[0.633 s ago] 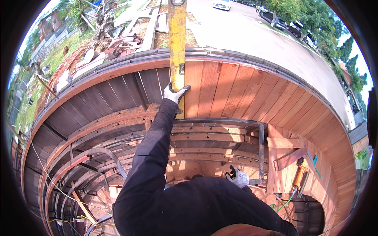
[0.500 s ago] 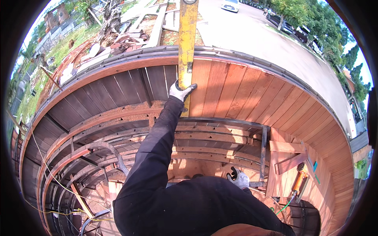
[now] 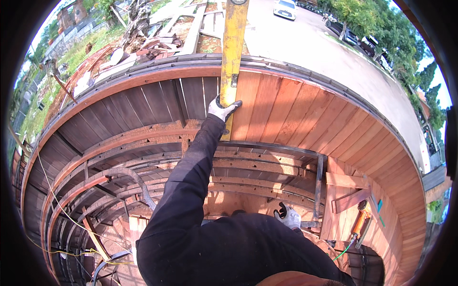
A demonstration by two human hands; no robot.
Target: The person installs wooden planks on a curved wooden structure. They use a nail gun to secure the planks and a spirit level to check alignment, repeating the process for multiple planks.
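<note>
My left hand (image 3: pixel 220 109), in a white and dark glove, is shut on a long yellow spirit level (image 3: pixel 231 50) that stands across the curved upper band, right where dark slats (image 3: pixel 195 97) meet reddish wooden planks (image 3: pixel 272 107). The level's top reaches past the outer rim. My right hand (image 3: pixel 288 218), also gloved, is low at centre right beside a metal bar, fingers curved but apart, with nothing visible in them.
Curved ribs and bars (image 3: pixel 129 176) fill the structure's lower left, crossed by loose cables. An orange power tool (image 3: pixel 361 221) with a green hose rests on the right-hand planking. Beyond the rim lie scrap boards (image 3: pixel 143 47), a road with a white car (image 3: pixel 285 10), and trees.
The view has swung slightly, so the scene, the level and my left hand appear shifted to the right. My grip on the level and my right hand's pose look the same.
</note>
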